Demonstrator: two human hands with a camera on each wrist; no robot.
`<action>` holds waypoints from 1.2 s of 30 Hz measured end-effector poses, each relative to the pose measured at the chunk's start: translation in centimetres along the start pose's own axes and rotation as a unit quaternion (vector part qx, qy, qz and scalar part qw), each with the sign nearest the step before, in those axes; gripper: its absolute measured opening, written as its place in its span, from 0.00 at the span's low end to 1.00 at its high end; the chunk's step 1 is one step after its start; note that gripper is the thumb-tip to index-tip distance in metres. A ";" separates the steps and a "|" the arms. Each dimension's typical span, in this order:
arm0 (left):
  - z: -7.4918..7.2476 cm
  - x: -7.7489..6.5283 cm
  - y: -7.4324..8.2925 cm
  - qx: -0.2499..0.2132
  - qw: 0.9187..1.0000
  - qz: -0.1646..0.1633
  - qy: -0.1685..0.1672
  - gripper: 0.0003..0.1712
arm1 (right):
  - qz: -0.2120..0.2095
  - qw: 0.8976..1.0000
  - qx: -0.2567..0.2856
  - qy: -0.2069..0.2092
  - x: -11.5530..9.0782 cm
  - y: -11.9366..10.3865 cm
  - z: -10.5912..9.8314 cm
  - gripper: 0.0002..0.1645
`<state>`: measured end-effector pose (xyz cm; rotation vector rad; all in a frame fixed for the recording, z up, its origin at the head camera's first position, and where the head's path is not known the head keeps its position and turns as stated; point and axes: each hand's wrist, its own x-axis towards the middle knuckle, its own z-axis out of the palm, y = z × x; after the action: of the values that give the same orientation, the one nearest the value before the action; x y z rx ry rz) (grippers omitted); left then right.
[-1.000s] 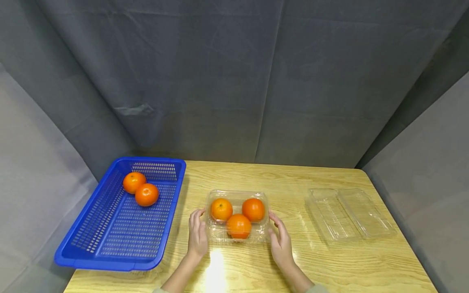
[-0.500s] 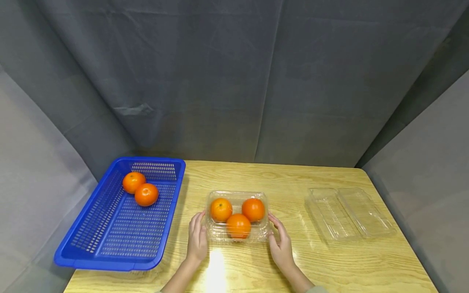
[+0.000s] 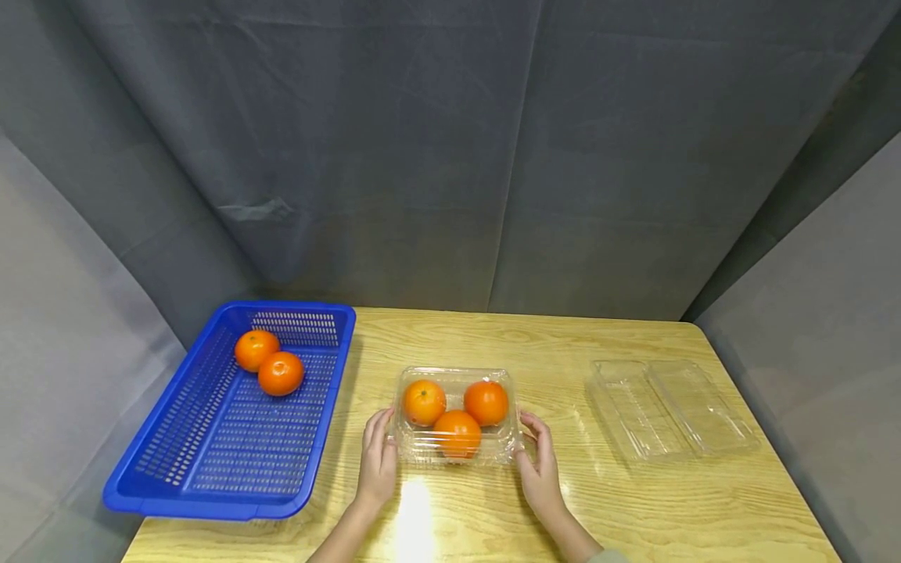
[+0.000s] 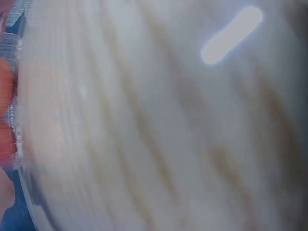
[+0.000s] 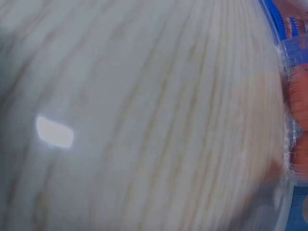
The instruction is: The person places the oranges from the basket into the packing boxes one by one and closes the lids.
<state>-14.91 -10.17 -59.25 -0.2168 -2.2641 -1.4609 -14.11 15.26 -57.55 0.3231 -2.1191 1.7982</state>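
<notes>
A clear plastic clamshell box point(image 3: 456, 377) lies on the wooden table with its lid down over three oranges point(image 3: 457, 434). My left hand point(image 3: 378, 461) grips the box's left edge, thumb toward the near side. At the opposite edge, my right hand point(image 3: 540, 469) holds the box with bent fingers and thumb. In the left wrist view, oranges point(image 4: 6, 86) show through the plastic at the far left. The right wrist view catches part of the box with oranges point(image 5: 299, 96) at its right border. Most of each hand lies outside the wrist views.
A blue plastic basket point(image 3: 239, 512) stands at the left, with two oranges point(image 3: 281, 374) inside. On the right lies another clear clamshell box point(image 3: 655, 422), unfolded. Grey curtains point(image 3: 422, 156) enclose the back and sides of the wooden table point(image 3: 598, 516).
Both hands stay at the box's sides. The right hand's fingers bend slightly more at the edge. The box and oranges scarcely move.
</notes>
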 end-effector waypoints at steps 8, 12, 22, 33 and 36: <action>-1.2 0.5 3.6 -0.054 0.997 -0.045 0.008 0.26 | 0.166 0.986 -0.017 -0.005 0.2 -0.3 -0.4 0.25; -0.8 0.3 2.0 -0.068 0.996 -0.063 0.010 0.27 | 0.255 0.966 0.010 -0.035 0.6 -1.2 -0.8 0.20; -0.8 0.2 0.9 -0.076 0.982 -0.171 -0.015 0.20 | 0.367 0.913 0.155 -0.085 1.6 -1.4 -1.8 0.20; -1.3 -0.1 0.9 -0.068 0.974 -0.204 -0.065 0.15 | 0.391 0.876 0.185 -0.215 1.9 -0.7 -3.1 0.11; -1.4 0.0 0.9 -0.102 0.964 -0.231 -0.083 0.15 | 0.391 0.868 0.178 -0.248 1.9 -0.5 -3.3 0.15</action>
<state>-14.19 -11.00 -58.02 0.1467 -2.4023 -1.9826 -15.27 18.54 -55.87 -0.0214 -2.4553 2.8486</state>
